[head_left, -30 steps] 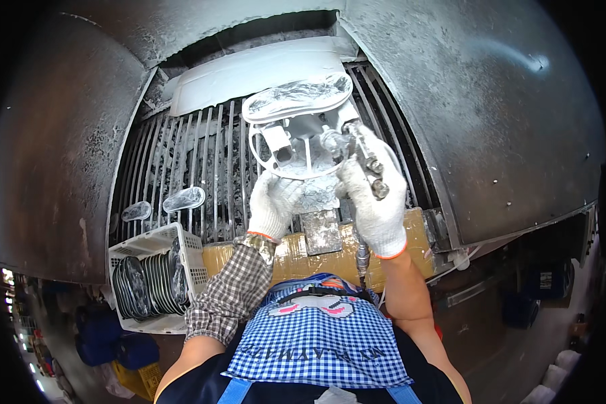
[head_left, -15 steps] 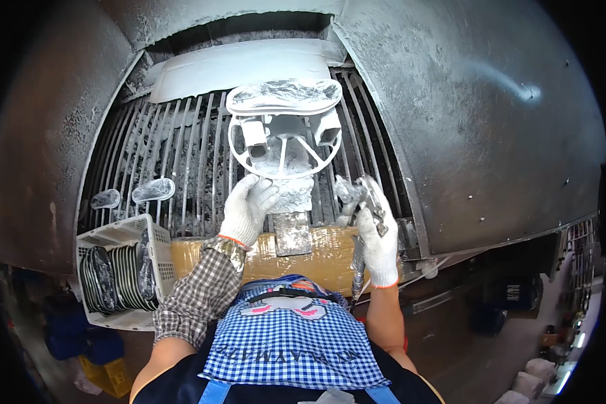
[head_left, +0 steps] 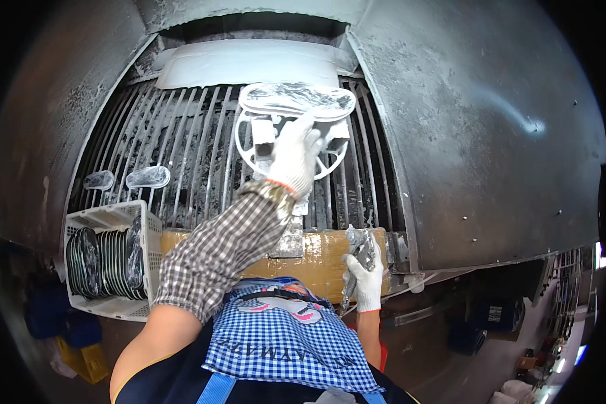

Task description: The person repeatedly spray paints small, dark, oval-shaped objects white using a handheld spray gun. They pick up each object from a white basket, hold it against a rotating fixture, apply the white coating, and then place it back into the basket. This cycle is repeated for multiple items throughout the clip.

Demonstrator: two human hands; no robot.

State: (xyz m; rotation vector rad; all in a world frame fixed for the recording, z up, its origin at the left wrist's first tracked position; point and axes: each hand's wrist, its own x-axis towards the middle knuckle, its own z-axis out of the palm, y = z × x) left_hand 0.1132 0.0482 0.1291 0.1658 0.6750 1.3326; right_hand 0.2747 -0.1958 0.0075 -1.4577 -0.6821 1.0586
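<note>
In a white glove, my left hand [head_left: 295, 158] reaches forward over a white wheel-shaped stand [head_left: 244, 156]. Its fingers point away, apart, with the tips at the near edge of a long rounded plate [head_left: 296, 99], white at the rim and smeared dark on top. The plate rests on blocks above the stand's ring; whether the fingertips press on it is hard to tell. Lower right, my gloved right hand [head_left: 369, 277] is closed around a grey, paint-crusted spray gun [head_left: 354, 259], held over the front ledge. My left forearm hides part of the stand's base.
A white plastic basket [head_left: 108, 310] of upright dark oval plates stands at left. Two small oval pieces [head_left: 148, 177] lie on the slatted grate [head_left: 195, 148]. A brown-taped ledge [head_left: 323, 262] runs along the front. Metal booth walls [head_left: 478, 168] rise on both sides.
My left hand has moved forward and right, from before the stand to the plate's near edge. My right hand has drawn back towards me with the spray gun. The whole view has shifted slightly.
</note>
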